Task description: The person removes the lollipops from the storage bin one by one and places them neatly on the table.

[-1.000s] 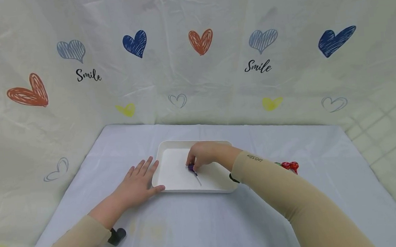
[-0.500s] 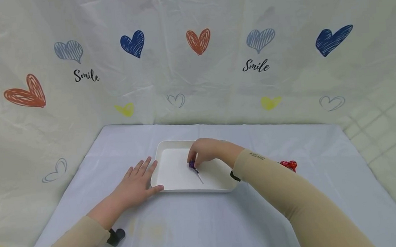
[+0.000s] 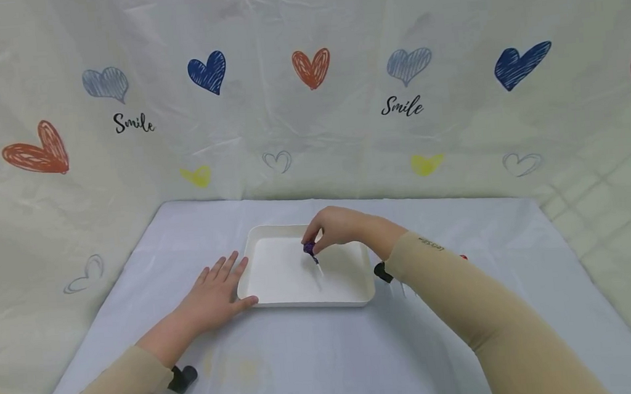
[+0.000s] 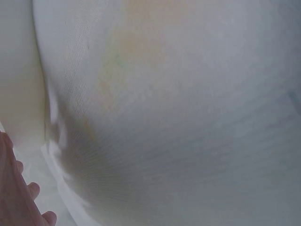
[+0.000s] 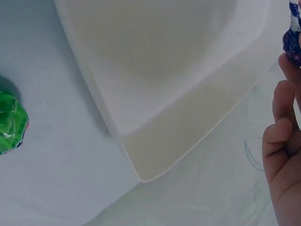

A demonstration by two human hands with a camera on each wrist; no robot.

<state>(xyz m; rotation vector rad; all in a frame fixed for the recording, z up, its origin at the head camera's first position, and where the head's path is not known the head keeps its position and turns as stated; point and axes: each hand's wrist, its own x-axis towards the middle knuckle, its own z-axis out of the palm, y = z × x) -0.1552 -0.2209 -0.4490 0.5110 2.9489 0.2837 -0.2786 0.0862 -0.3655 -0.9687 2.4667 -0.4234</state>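
Note:
My right hand (image 3: 337, 225) pinches a purple-wrapped lollipop (image 3: 309, 248) by its head, over the white tray (image 3: 277, 277). The white stick points down toward the tray floor. In the right wrist view, the lollipop's dark blue and purple wrapper (image 5: 292, 46) shows at the upper right edge, by the fingertips. My left hand (image 3: 212, 296) lies with fingers spread at the tray's left side, its thumb along the front left corner. Only part of that hand (image 4: 19, 193) shows at the lower left of the left wrist view.
Right of the tray, a red wrapped piece (image 3: 464, 257) peeks out from behind my right sleeve (image 3: 468, 296). A green wrapped candy (image 5: 10, 123) lies beside the tray in the right wrist view. Behind the table hangs a white sheet (image 3: 343, 127) printed with hearts.
My right hand has risen and shifted right, lifting the lollipop from the tray floor. The right sleeve now covers more of the red piece. My left hand stays put.

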